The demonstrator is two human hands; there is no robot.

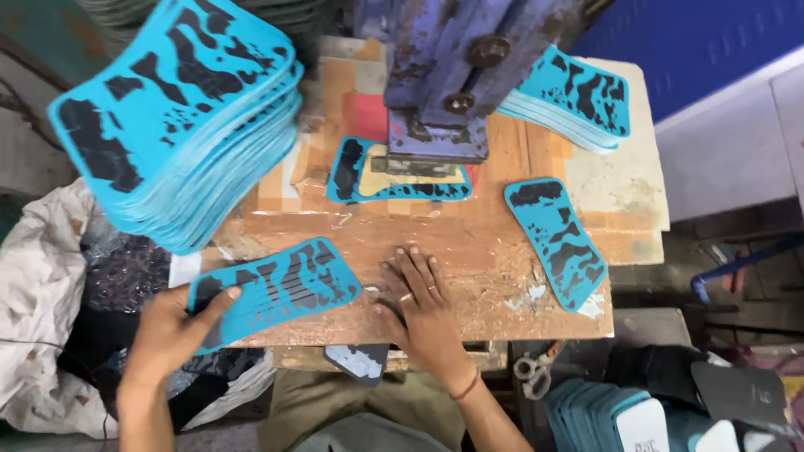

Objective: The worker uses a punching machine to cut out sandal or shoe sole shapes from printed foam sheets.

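Note:
My left hand [172, 331] grips the near-left end of a turquoise foam piece with black markings [280, 285], which lies on the worn wooden bench [469, 243]. My right hand [419, 305] rests flat on the bench beside that piece, fingers spread, holding nothing. Under the blue-grey press head [440, 84] lies another turquoise piece [394, 180] with a cut-out middle. A third loose piece [557, 243] sits to the right of my right hand.
A tall stack of turquoise pieces [172, 117] stands at the left, a smaller stack [574, 96] at the back right. More pieces [615, 414] sit in a heap low right. A white sack [42, 293] holds dark scraps at left. Scissors [532, 377] hang below the bench edge.

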